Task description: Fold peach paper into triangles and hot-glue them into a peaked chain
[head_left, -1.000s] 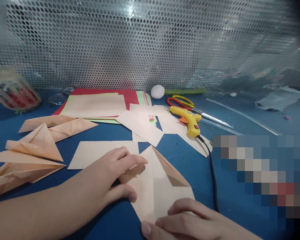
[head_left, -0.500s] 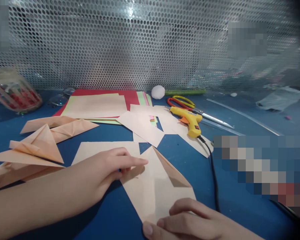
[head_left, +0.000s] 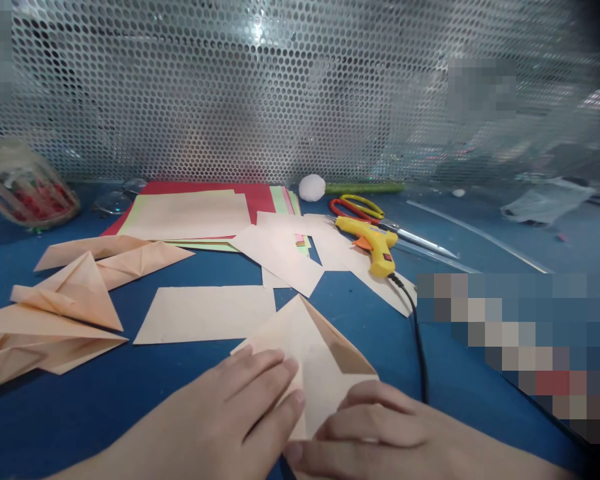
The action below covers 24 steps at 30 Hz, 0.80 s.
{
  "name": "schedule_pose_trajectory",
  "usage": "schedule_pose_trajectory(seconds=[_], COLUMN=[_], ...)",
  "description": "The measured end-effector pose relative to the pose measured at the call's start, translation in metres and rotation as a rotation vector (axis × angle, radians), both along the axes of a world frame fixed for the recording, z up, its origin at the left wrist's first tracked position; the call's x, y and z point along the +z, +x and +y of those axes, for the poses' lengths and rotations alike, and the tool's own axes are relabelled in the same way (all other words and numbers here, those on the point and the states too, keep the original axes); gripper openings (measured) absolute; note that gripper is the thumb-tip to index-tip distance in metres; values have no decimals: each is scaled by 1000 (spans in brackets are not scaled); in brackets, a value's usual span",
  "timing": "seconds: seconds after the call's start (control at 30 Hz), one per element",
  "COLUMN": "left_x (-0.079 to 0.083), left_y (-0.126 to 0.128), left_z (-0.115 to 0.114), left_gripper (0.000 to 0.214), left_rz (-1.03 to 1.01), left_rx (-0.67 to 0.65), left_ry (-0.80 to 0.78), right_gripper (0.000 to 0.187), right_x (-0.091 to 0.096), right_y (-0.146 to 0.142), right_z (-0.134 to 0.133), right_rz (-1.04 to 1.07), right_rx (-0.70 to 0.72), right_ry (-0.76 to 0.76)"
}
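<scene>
A peach paper sheet (head_left: 315,340), partly folded to a point, lies on the blue table (head_left: 130,380) in front of me. My left hand (head_left: 240,407) lies flat on its lower left part, fingers stretched out and pressing down. My right hand (head_left: 380,433) rests on the sheet's lower right edge, fingers curled low against the paper, thumb at the near corner. Both hands cover the sheet's near end.
Folded peach paper shapes (head_left: 65,300) lie at left, a flat peach rectangle (head_left: 205,313) beside the sheet. Coloured paper stack (head_left: 195,210), yellow glue gun (head_left: 373,243) with black cord (head_left: 417,347), red-yellow scissors (head_left: 360,207), white ball (head_left: 312,187) farther back. Perforated metal wall behind.
My left hand slid from the sheet's upper left fold down to its lower part, flattening the left flap. The right hand stayed on the near edge.
</scene>
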State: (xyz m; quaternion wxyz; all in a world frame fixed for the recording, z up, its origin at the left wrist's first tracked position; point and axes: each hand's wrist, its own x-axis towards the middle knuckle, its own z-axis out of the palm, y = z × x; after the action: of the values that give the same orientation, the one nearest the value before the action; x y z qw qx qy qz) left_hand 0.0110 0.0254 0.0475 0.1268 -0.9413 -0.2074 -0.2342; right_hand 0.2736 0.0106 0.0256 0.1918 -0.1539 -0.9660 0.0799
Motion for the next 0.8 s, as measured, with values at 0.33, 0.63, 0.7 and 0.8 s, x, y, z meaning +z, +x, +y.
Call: schedule_pose_trajectory(seconds=[0.33, 0.63, 0.7, 0.8], left_x=[-26, -49, -45, -37], left_y=[-3, -6, -6, -3], left_z=[-10, -15, -15, -15], left_gripper=[42, 46, 44, 37], left_rz=[134, -95, -97, -133], left_rx=[-16, 19, -11, -28], left_ry=[94, -90, -121, -176], right_gripper=[78, 33, 24, 22], right_x=[26, 26, 34, 42], right_y=[15, 6, 5, 8], right_z=[8, 6, 8, 12], right_rz=[-147, -74, -100, -107], right_rx=[-207, -174, -112, -53], right_ry=[-111, 25, 6, -131])
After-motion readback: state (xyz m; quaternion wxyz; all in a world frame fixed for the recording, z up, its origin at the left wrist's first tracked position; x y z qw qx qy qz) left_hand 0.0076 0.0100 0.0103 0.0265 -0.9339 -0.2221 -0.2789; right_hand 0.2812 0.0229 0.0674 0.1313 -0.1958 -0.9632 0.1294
